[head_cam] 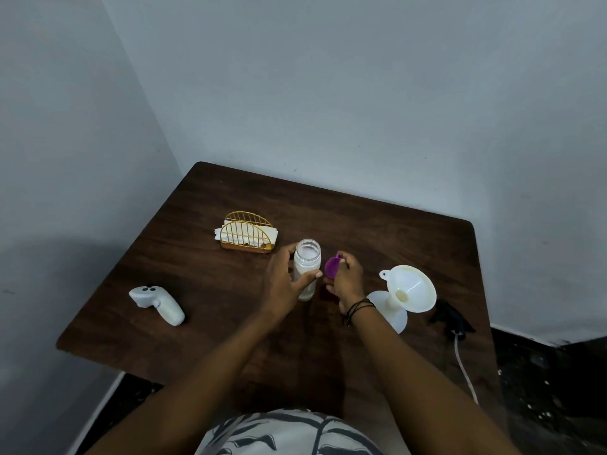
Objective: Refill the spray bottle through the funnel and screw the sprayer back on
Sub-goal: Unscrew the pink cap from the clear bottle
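Note:
A clear bottle (307, 261) with an open wide mouth stands upright at the middle of the dark wooden table (203, 323). My left hand (283, 280) wraps around its left side and front. Just to the right, my right hand (345, 280) pinches a purple cap (331, 267), held a little apart from the bottle's mouth. Further right, a white funnel (412, 292) sits in the neck of a white spray bottle (389, 310), tilted toward me. No sprayer head can be made out for certain.
A gold wire napkin holder (247, 233) with white napkins stands behind the clear bottle. A white handheld controller (157, 303) lies at the left. A black object (451, 318) with a white cable sits at the table's right edge. Walls close in behind and left.

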{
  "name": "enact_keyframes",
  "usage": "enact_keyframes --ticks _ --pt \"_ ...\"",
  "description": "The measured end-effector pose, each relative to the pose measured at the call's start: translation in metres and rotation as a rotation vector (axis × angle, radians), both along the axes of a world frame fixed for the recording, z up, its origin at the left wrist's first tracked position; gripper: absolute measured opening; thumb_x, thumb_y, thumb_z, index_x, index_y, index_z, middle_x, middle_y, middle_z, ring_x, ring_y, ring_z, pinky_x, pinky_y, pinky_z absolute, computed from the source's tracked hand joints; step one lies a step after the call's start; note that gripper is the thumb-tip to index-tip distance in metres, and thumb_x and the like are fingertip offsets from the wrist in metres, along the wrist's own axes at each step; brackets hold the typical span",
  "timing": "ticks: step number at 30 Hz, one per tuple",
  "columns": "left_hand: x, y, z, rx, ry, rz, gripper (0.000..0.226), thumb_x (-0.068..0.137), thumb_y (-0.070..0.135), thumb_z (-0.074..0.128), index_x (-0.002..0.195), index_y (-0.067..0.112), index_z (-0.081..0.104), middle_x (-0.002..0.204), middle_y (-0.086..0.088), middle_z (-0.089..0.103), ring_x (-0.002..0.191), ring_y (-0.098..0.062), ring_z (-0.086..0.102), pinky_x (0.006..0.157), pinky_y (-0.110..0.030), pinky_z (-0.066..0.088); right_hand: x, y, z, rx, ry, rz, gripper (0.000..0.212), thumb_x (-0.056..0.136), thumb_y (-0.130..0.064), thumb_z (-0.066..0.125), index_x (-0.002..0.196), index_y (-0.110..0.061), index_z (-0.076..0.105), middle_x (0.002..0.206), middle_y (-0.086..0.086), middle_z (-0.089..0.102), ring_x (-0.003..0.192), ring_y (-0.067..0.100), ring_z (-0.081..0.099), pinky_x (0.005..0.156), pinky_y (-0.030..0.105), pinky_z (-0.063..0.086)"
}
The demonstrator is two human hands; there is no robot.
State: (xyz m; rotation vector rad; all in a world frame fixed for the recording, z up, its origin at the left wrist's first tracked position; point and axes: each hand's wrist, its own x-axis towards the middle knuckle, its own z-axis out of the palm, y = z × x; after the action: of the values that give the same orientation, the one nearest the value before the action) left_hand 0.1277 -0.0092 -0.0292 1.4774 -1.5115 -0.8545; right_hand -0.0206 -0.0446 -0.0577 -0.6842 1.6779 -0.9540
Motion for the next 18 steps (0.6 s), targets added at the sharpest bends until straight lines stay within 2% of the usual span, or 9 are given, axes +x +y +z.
enact_keyframes --ticks 2,4,8,10,12,16,18 --pt "0.000 0.000 0.000 -0.003 -0.011 -0.004 0.066 0.076 0.038 0.083 0.131 0.019 0.052 0.130 0.001 0.061 0.119 -0.016 0.057 0.094 -0.038 0.053 -0.004 0.002 -0.015 0.044 0.145 0.077 0.032 0.104 -0.025 0.036 0.131 -0.024 0.053 0.121 0.006 0.059 0.081 0.025 0.070 0.064 0.033 0.059" --pt "0.001 0.000 0.001 -0.016 -0.018 -0.004 0.065 0.077 0.039 0.082 0.131 0.018 0.052 0.129 0.001 0.061 0.119 -0.015 0.057 0.094 -0.036 0.053 -0.006 0.003 -0.026 0.057 0.301 0.171 0.030 0.104 -0.025 0.037 0.128 -0.021 0.055 0.120 0.008 0.060 0.080 0.026 0.070 0.061 0.032 0.059" --pt "0.002 0.001 0.002 -0.018 -0.033 -0.003 0.064 0.077 0.041 0.081 0.130 0.019 0.052 0.129 0.002 0.061 0.118 -0.014 0.056 0.092 -0.030 0.051 -0.005 0.002 -0.035 0.079 0.472 0.250 0.016 0.102 -0.025 0.043 0.104 -0.020 0.058 0.109 0.008 0.064 0.086 0.028 0.069 0.075 0.046 0.061" --pt "0.002 0.001 0.002 -0.023 -0.045 -0.005 0.064 0.077 0.041 0.081 0.130 0.021 0.051 0.129 0.002 0.061 0.119 -0.013 0.056 0.093 -0.029 0.051 -0.004 0.001 -0.037 0.072 0.514 0.296 0.012 0.097 -0.017 0.054 0.107 -0.015 0.061 0.110 0.009 0.063 0.091 0.029 0.067 0.077 0.047 0.060" --pt "0.002 0.001 0.002 -0.030 -0.057 -0.004 0.065 0.078 0.043 0.080 0.131 0.021 0.051 0.130 0.003 0.061 0.119 -0.013 0.056 0.094 -0.030 0.051 -0.004 0.000 -0.039 0.066 0.564 0.334 0.020 0.093 -0.012 0.061 0.113 -0.012 0.063 0.112 0.011 0.063 0.094 0.030 0.067 0.079 0.047 0.059" --pt "0.002 0.001 0.002 -0.028 -0.070 -0.002 0.066 0.078 0.045 0.079 0.132 0.019 0.052 0.130 0.002 0.061 0.120 -0.013 0.056 0.096 -0.035 0.051 -0.005 -0.002 -0.040 0.095 0.594 0.375 0.034 0.088 -0.007 0.067 0.121 -0.009 0.061 0.122 0.016 0.058 0.099 0.034 0.066 0.084 0.047 0.058" --pt "0.003 0.001 0.002 -0.029 -0.072 -0.005 0.066 0.078 0.044 0.079 0.132 0.019 0.052 0.131 0.002 0.061 0.121 -0.014 0.055 0.097 -0.037 0.052 -0.005 -0.002 -0.036 0.132 0.599 0.366 0.034 0.089 -0.010 0.066 0.123 -0.009 0.060 0.127 0.017 0.053 0.102 0.034 0.064 0.087 0.046 0.056"
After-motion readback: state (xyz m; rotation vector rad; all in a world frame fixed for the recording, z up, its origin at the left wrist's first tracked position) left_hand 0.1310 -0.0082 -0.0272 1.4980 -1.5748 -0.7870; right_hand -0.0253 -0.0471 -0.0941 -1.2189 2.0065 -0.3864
